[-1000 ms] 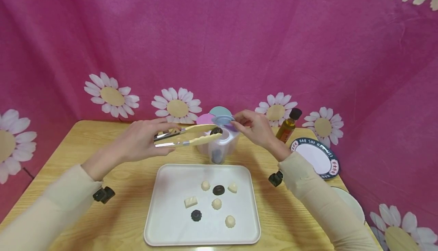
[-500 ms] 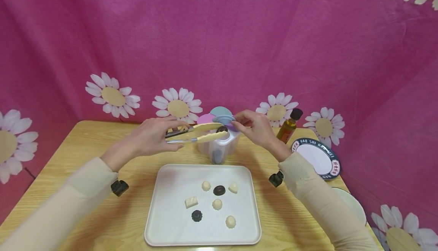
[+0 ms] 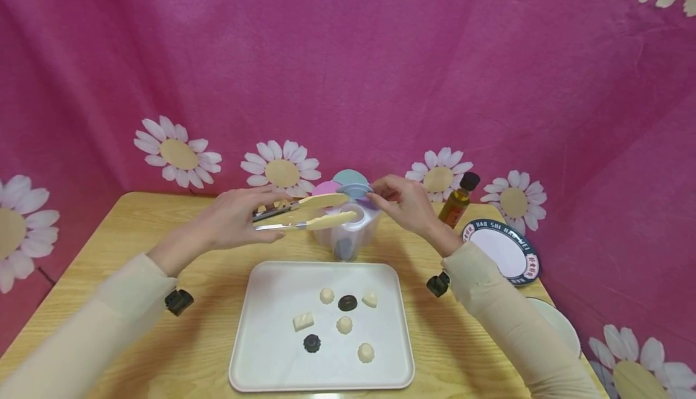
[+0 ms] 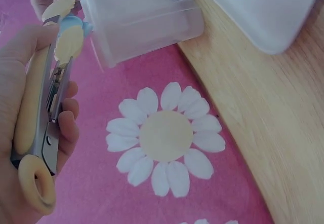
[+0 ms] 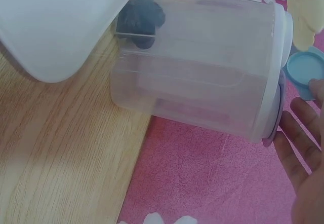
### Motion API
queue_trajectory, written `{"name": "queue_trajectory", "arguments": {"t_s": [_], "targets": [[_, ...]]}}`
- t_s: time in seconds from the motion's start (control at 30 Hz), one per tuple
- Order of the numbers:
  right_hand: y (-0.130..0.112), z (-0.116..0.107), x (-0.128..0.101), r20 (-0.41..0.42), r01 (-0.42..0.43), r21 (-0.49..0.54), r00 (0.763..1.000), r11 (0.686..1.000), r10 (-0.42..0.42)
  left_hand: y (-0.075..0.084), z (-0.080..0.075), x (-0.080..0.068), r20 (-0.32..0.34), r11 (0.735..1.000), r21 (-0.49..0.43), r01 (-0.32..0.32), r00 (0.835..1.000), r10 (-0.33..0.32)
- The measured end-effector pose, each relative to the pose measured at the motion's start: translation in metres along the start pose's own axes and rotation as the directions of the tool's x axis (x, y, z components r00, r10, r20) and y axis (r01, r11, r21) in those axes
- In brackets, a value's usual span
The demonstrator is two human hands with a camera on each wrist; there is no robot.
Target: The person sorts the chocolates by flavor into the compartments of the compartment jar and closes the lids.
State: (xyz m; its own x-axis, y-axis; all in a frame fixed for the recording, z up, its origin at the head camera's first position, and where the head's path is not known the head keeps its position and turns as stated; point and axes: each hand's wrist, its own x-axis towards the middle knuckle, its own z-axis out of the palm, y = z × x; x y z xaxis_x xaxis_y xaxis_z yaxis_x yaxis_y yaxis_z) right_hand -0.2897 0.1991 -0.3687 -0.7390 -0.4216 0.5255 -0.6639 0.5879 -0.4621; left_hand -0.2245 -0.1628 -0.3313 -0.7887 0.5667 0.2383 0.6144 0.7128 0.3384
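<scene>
Cream-tipped metal tongs (image 3: 301,213) are held by the left hand (image 3: 234,220) at centre frame of the head view, fingers curled round the handles. The two tips stand narrowly apart over the top of the container and hold nothing. In the left wrist view the tongs (image 4: 43,117) run up the left edge of the frame, with a yellow ring at the handle end, lower left.

The translucent plastic container (image 3: 348,233) stands on the wooden table (image 3: 179,242) just behind the far edge of the white tray (image 3: 261,350). Coloured flap lids open upward at its top: a pink one, a teal one and a blue one (image 3: 354,190). The right hand (image 3: 405,202) touches the container top at the blue lid; its fingers are bent there, but whether they pinch the lid cannot be told. In the right wrist view the fingers (image 5: 298,148) lie relaxed beside the container (image 5: 197,77), lower right of the frame. A dark chocolate (image 5: 142,19) lies at the bottom of one compartment.

On the tray, lower centre of the head view, lie seven chocolates: five pale ones (image 3: 344,324) and two dark ones (image 3: 347,302), well apart from one another.

At right of the head view an oil bottle (image 3: 458,201) with a dark cap stands near the backdrop, and a round plate (image 3: 502,251) with a dark lettered rim lies just beside it
</scene>
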Motion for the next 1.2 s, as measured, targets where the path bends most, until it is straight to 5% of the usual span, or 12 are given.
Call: {"name": "queue_trajectory", "arguments": {"t_s": [0.3, 0.57, 0.9, 1.2], "targets": [[-0.001, -0.001, 0.001, -0.005, 0.007, 0.008, 1.000, 1.000, -0.007, 0.006, -0.004, -0.028, 0.037, 0.999, 0.053, 0.005, 0.999, -0.007], [-0.001, 0.001, 0.002, 0.005, 0.001, 0.011, 1.000, 1.000, -0.002, 0.009, 0.028, -0.046, 0.066, 0.995, 0.041, -0.090, 0.994, 0.087], [-0.001, 0.000, 0.002, 0.000, -0.001, 0.004, 1.000, 1.000, 0.001, 0.018, 0.054, -0.055, 0.211, 0.998, 0.029, -0.047, 0.977, 0.040], [-0.001, -0.001, 0.000, 0.005, 0.002, 0.005, 1.000, 1.000, -0.002, 0.024, 0.072, -0.056, 0.261, 0.997, 0.018, -0.075, 0.963, 0.067]]}}
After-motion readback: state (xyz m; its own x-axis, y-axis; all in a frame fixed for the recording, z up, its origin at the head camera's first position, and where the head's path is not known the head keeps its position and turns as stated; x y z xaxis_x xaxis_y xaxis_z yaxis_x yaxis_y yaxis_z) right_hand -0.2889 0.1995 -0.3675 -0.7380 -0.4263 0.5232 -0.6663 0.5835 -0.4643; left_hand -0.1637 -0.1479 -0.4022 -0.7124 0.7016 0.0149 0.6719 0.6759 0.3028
